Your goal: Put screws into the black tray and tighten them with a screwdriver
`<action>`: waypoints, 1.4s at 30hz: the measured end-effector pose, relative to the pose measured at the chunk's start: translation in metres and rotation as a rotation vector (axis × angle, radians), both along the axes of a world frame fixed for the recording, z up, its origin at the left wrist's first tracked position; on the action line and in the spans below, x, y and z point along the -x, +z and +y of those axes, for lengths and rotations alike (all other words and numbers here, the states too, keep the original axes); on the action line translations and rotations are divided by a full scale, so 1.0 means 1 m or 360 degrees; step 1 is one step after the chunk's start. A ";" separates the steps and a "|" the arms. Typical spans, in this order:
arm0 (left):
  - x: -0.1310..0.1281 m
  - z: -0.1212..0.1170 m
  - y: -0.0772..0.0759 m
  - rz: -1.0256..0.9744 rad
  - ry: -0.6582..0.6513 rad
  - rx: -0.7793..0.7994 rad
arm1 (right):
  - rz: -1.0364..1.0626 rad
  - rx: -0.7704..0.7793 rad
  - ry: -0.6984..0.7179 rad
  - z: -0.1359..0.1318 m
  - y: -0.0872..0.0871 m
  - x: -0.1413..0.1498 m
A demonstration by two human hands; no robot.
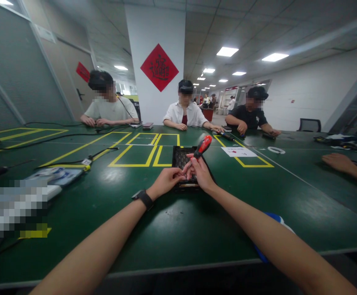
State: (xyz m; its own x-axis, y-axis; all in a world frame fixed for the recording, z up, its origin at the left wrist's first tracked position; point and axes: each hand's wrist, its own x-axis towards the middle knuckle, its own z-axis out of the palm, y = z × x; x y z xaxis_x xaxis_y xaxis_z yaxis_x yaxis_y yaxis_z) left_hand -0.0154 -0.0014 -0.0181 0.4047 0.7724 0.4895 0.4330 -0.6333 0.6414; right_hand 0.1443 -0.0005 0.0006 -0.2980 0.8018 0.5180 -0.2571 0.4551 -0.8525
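Observation:
A screwdriver (204,145) with a red and black handle leans up and to the right out of my right hand (199,171), whose fingers are wrapped round its lower part. Close against it is my left hand (171,178), wearing a dark wristband. Its thumb and fingertips are pinched together near the tool's lower end; what they hold is hidden. Both hands are over a black open tray (178,155) with a patterned inside, lying on the green table (153,241). The screwdriver's tip is out of sight behind the fingers.
Yellow tape outlines (129,165) mark the table. A white sheet (239,152) and a white ring (276,150) lie to the right, near another person's hand (338,162). Cables (73,164) run on the left. A blue item (260,253) sits under my right forearm. Three people sit opposite.

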 end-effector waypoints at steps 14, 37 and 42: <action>-0.002 -0.004 0.002 -0.0026 0.0066 -0.0009 | -0.0009 -0.0047 -0.0009 -0.001 -0.001 0.000; 0.000 -0.003 0.004 -0.0007 -0.0060 0.0022 | 0.0086 0.0100 0.0113 0.010 -0.004 -0.003; -0.003 -0.004 0.001 -0.0060 0.0033 0.0026 | 0.0059 0.0054 0.0074 0.007 -0.002 -0.002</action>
State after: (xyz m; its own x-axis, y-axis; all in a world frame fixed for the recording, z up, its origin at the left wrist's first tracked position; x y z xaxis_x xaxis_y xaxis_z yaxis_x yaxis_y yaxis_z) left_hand -0.0129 -0.0051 -0.0167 0.3701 0.7884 0.4914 0.4210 -0.6138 0.6678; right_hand 0.1460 0.0064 -0.0018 -0.3163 0.8051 0.5018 -0.3087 0.4129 -0.8569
